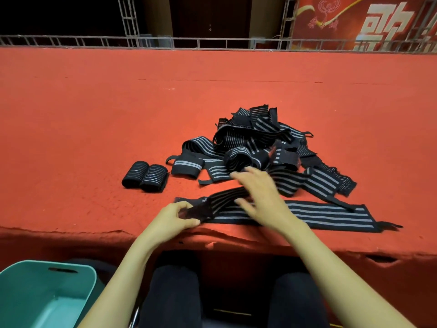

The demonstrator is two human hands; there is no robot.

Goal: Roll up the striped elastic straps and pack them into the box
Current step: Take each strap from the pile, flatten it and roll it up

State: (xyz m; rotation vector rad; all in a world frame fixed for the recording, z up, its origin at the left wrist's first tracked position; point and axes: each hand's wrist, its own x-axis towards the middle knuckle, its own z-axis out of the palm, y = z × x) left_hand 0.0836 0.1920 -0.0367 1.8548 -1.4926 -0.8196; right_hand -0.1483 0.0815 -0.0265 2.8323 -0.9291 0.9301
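A long black strap with grey stripes (331,215) lies flat along the front edge of the red carpeted platform (94,114). My left hand (176,220) pinches its folded left end between thumb and fingers. My right hand (260,195) hovers blurred over the strap's middle, fingers spread and holding nothing. Behind it sits a tangled pile of several striped straps (257,143). Two rolled straps (144,177) lie side by side left of the pile. The teal plastic box (42,294) stands on the floor at the lower left; the part of its inside that shows is bare.
The platform's front edge (71,233) is ragged and drops off toward my knees (175,292). A metal truss railing (212,41) runs along the back, with a red banner (378,22) at the upper right.
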